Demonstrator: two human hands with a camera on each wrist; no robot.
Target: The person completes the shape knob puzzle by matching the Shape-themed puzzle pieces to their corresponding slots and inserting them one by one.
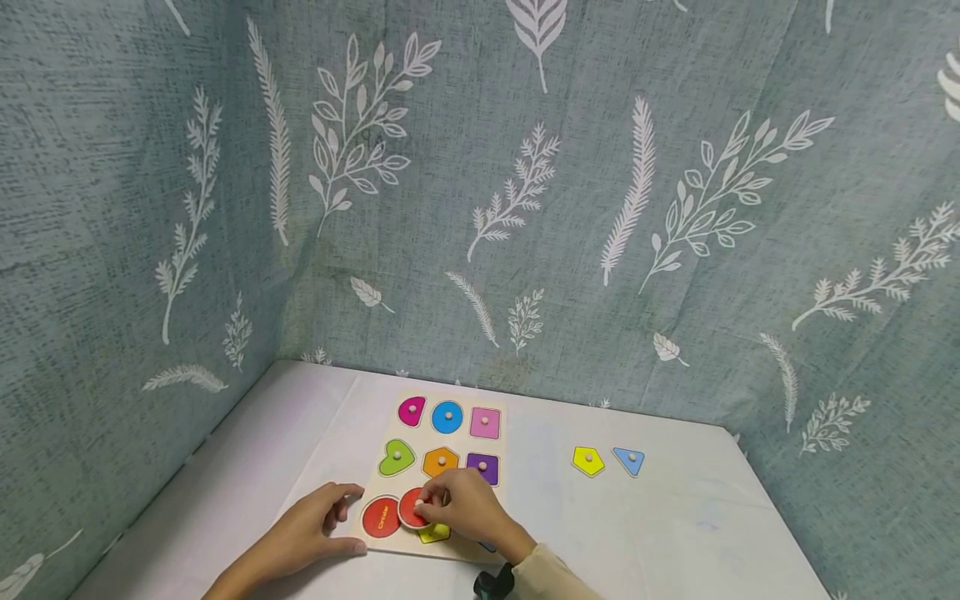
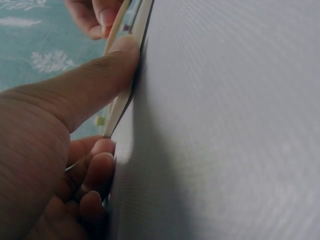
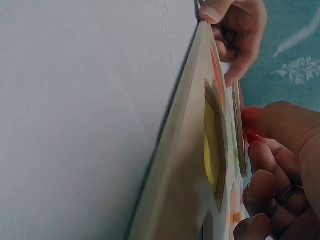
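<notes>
My right hand (image 1: 468, 504) pinches a red round puzzle piece (image 1: 408, 510) by its small knob. In the right wrist view the piece (image 3: 239, 127) stands just off the wooden puzzle board (image 3: 172, 165). Beside it is the red circular recess (image 1: 381, 517) with a printed word, at the board's near left corner. A yellow recess (image 1: 435, 533) is partly covered by the piece and hand. My left hand (image 1: 311, 529) holds that board corner, its thumb (image 2: 107, 75) against the near edge and its curled fingers (image 2: 100, 172) along the left side.
Pieces with knobs sit in the board: magenta semicircle (image 1: 411, 411), blue circle (image 1: 447, 417), pink square (image 1: 485, 423), green heart (image 1: 396, 457), orange hexagon (image 1: 440, 462) and purple piece (image 1: 482, 468). A yellow pentagon (image 1: 588, 461) and blue triangle (image 1: 629, 461) lie right on the white table (image 1: 675, 533).
</notes>
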